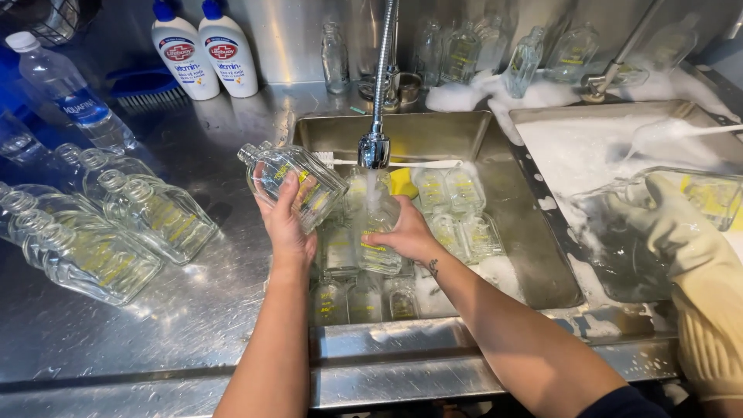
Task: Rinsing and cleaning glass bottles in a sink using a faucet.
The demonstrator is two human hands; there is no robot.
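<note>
My left hand (288, 224) holds a clear glass bottle with yellow print (298, 184), tilted with its neck pointing up and left, over the left rim of the sink. My right hand (406, 236) grips a second clear glass bottle (374, 232) upright under the running water from the metal faucet (374, 147). Several more glass bottles (457, 209) lie in the water of the steel sink (534, 255).
Rinsed glass bottles (116, 224) lie on the steel counter at left. Two white soap bottles (203, 50) and a plastic water bottle (66, 93) stand behind. Another person's gloved hand (681, 232) holds a bottle over a foamy sink (588, 147) at right. More bottles stand along the back.
</note>
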